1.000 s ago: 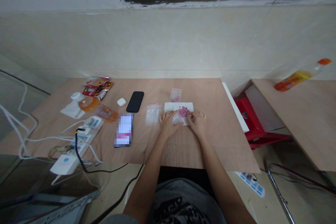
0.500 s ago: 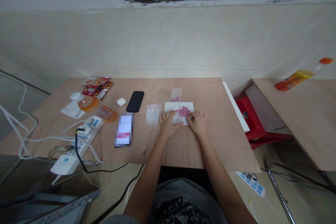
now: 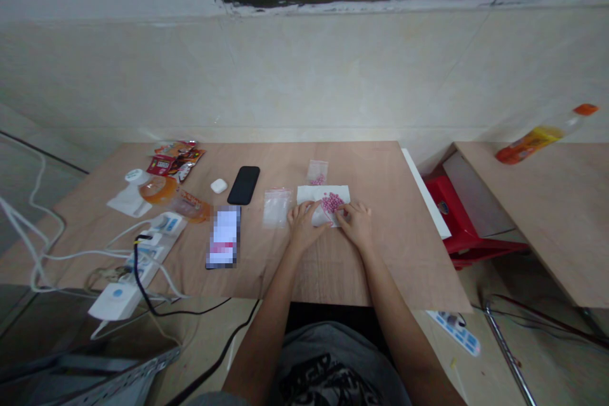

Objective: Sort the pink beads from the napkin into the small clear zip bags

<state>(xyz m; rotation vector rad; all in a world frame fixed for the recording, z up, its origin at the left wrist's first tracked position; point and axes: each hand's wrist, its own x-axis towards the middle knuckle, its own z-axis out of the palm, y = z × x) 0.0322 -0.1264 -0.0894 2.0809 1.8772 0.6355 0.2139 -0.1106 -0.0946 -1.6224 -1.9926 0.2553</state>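
Beside pink beads (image 3: 332,202), both hands (image 3: 301,222) (image 3: 356,222) angle inward

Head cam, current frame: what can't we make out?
All in the head view:
- Lit phone's screen: pixelated, unreadable.
- Pink beads: too small and bunched to count.
- White paper: lower left corner hidden by the left hand.
- Right hand: too small to tell what it pinches, if anything.
- Second table: cut off by the right edge.
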